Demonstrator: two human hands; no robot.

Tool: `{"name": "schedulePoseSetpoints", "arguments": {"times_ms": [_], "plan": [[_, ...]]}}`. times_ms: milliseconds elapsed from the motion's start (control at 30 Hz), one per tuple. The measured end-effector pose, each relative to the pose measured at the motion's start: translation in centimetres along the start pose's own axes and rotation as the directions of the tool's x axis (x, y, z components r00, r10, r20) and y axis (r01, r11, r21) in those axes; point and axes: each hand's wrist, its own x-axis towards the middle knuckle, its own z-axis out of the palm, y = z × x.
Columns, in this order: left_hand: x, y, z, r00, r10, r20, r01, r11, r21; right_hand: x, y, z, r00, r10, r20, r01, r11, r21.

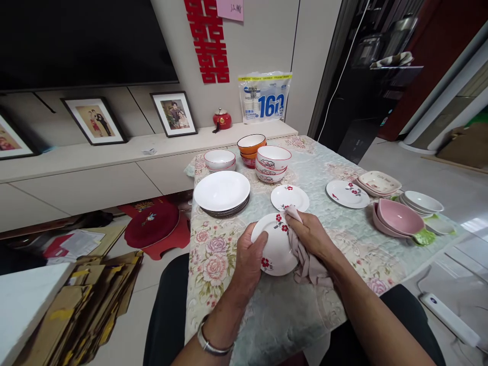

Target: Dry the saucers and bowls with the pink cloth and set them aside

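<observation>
Well, the held plate (pixel 280 249): it was up before the seated person, over the near part of the tablecloth (pixel 215 269), its white, red-flowered face showing. Whether its lower edge touched the table I couldn't tell.
Left hand (pixel 247 254): it pinched the plate at the left side, thumb laid over the face; the fingers underneath were hidden from me.
Right hand (pixel 307 231): it was closed on a pale pink cloth (pixel 310 267), pressing a fold to the plate's upper right edge while the rest hung down beside it.
Wiping: under way, I judged, with this plate not yet finished, since cloth and rim were in contact.
Flowered plates: one (pixel 287 195) lay just beyond the one in hand, another (pixel 347 194) farther right near the cream dishes (pixel 379 182). Neither was being handled, and I couldn't say which had been wiped.
Stacks: white plates (pixel 221 190) stood on the left, with white bowls (pixel 220 160), orange bowls (pixel 248 148) and red-rimmed bowls (pixel 272 170) behind; pink dishes (pixel 400 216) sat off to the right. Their sorting looked orderly, yet nothing showed whether they were done or waiting.
Left to do: at least this plate, by my reckoning.
</observation>
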Motion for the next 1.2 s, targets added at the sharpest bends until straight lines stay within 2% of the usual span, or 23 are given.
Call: {"name": "schedulePoseSetpoints", "arguments": {"times_ms": [100,167,267,367,433,533,633,767,867,1033,1100,1200], "plan": [[0.0,0.2,0.3,0.999,-0.049,0.012,0.049,0.999,-0.021,0.1,0.2,0.0,1.000,0.026,0.004,-0.027,0.992,0.126],[0.0,0.2,0.4,0.998,-0.063,0.023,0.063,0.998,-0.007,0.1,0.1,0.0,1.000,-0.010,0.002,0.010,0.995,0.099],[0.0,0.2,0.3,0.994,-0.106,0.038,0.105,0.994,0.030,-0.2,-0.6,0.1,0.993,-0.113,0.047,0.115,0.992,-0.049],[-0.1,0.0,0.0,0.977,-0.171,0.125,0.162,0.983,0.081,-0.6,-1.3,0.6,0.965,-0.236,0.112,0.256,0.941,-0.222],[-0.2,-0.3,-0.2,0.968,-0.174,0.182,0.153,0.981,0.120,-0.8,-1.6,1.0,0.953,-0.272,0.133,0.301,0.900,-0.315],[-0.3,-0.6,-0.4,0.978,-0.126,0.166,0.100,0.982,0.158,-0.8,-1.5,0.9,0.966,-0.225,0.131,0.258,0.886,-0.385],[-0.2,-0.7,-0.3,0.993,-0.080,0.084,0.069,0.989,0.131,-0.3,-1.0,0.2,0.978,-0.175,0.114,0.204,0.918,-0.341],[-0.1,-0.2,0.2,0.999,-0.033,-0.034,0.032,0.999,-0.022,0.0,-0.2,-0.5,0.995,-0.076,0.065,0.082,0.993,-0.086],[-0.1,0.3,0.6,0.996,-0.023,-0.087,0.011,0.991,-0.134,0.0,0.4,-0.3,0.998,-0.014,0.064,0.009,0.997,0.075],[-0.1,0.6,0.6,0.995,-0.090,-0.050,0.079,0.979,-0.190,0.3,0.8,0.1,0.999,-0.035,0.034,0.030,0.991,0.127],[-0.1,0.5,0.5,0.992,-0.128,-0.003,0.126,0.978,-0.164,0.3,0.5,-0.1,0.997,-0.074,0.033,0.072,0.996,0.061],[-0.1,0.4,0.4,0.980,-0.173,0.093,0.181,0.980,-0.078,-0.1,-0.3,-0.3,0.985,-0.153,0.079,0.163,0.977,-0.137]]}}
